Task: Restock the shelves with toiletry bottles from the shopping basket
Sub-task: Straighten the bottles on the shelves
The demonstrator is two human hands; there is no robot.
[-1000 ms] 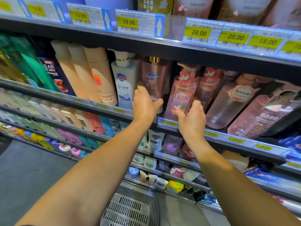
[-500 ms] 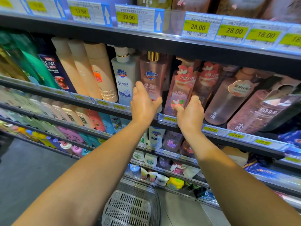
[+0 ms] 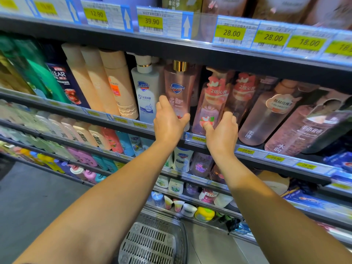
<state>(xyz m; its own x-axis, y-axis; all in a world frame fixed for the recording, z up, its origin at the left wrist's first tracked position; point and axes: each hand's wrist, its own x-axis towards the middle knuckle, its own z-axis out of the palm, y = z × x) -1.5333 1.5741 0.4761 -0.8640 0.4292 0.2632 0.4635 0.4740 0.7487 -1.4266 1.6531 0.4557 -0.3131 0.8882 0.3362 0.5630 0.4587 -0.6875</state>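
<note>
My left hand (image 3: 168, 121) grips the lower part of a pink Safeguard bottle (image 3: 179, 88) with a gold collar, standing on the shelf (image 3: 251, 149). Just to its right, my right hand (image 3: 222, 130) holds the base of a pink LUX pump bottle (image 3: 212, 100), thumb pressed on its front label. Both bottles stand upright in the row. The grey slotted shopping basket (image 3: 152, 242) sits on the floor below between my arms; what lies in it is hidden.
A white Safeguard bottle (image 3: 145, 88) stands left of my left hand, peach bottles (image 3: 114, 82) beyond it. More pink bottles (image 3: 266, 113) lean to the right. The upper shelf edge with price tags (image 3: 231, 33) hangs close above. Lower shelves hold smaller bottles.
Both hands have stayed on the same two bottles. The Safeguard bottle now stands straighter, with its gold collar in full view.
</note>
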